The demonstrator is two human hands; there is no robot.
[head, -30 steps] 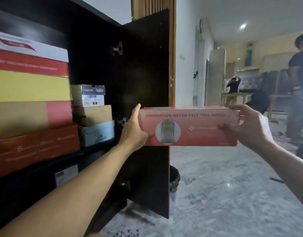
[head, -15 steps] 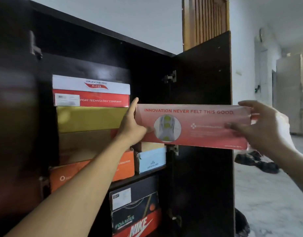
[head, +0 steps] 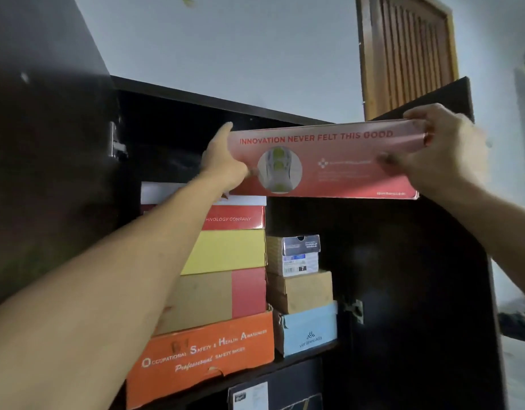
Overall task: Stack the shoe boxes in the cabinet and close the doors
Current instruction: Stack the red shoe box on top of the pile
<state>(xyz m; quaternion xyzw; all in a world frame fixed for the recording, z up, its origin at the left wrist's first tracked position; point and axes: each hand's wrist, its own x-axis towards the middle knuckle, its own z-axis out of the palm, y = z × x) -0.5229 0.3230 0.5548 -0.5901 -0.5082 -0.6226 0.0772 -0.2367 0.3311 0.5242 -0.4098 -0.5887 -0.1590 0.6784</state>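
Your left hand (head: 223,164) is gripping the left end of the pink-red shoe box (head: 326,161), thumb pointing up along its edge and the fingers hidden behind it. Your right hand (head: 441,155) is clutching the box's right end, fingers curling over the top edge and the thumb pressing on the printed front face. You are holding the box level and lengthwise, high in front of the dark cabinet (head: 225,102), just under its top panel.

Taking that held box as the landmark: directly below its left half, a red-and-white box (head: 237,214) is topping a stack, with a yellow box (head: 225,251), a tan-and-red box (head: 220,294) and an orange safety-shoe box (head: 202,353) sitting under it in turn. Below the box's middle, a shorter stack is standing beside the tall one: a small grey-lidded box (head: 296,255) on a plain brown box (head: 302,291) on a light blue box (head: 308,329). Below and right of the held box, the right cabinet door (head: 418,291) is standing open. Above and behind its right end, a slatted wooden door (head: 409,54) is showing against the pale wall.
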